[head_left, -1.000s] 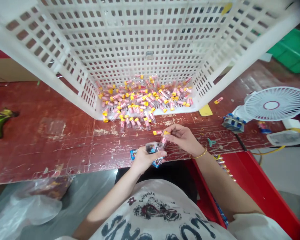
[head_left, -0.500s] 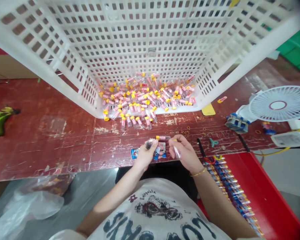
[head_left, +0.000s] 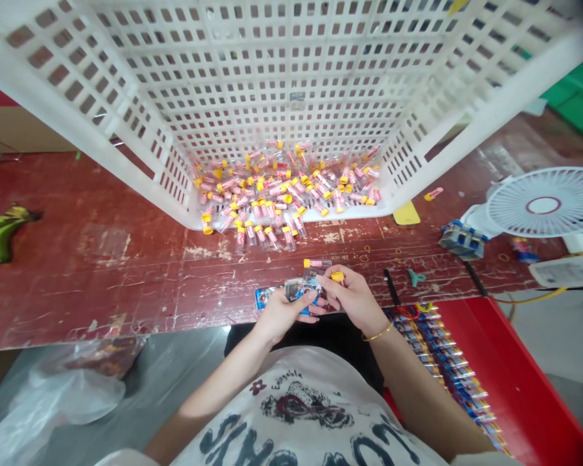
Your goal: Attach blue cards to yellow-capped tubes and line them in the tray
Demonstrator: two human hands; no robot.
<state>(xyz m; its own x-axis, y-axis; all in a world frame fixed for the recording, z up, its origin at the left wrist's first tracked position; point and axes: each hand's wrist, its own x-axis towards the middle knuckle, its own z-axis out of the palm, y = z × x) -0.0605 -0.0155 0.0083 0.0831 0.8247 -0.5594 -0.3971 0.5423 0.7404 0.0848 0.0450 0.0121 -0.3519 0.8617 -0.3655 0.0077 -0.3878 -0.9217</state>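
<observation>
Right hand [head_left: 354,296] has shifted toward the left hand [head_left: 282,312], which pinches clear packaging [head_left: 296,289] above the tabletop [head_left: 140,278]; partly curled right fingers retain 1 yellow-capped tube [head_left: 337,277]. Shirt [head_left: 301,417] lettering reads "Enjoyable"; packaging print is too small to read.

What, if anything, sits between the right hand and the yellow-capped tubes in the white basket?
One loose tube lies on the tabletop between the right hand and the pile; more lie at the near rim of the white basket. Nothing else visible; its open side faces that hand.
</observation>
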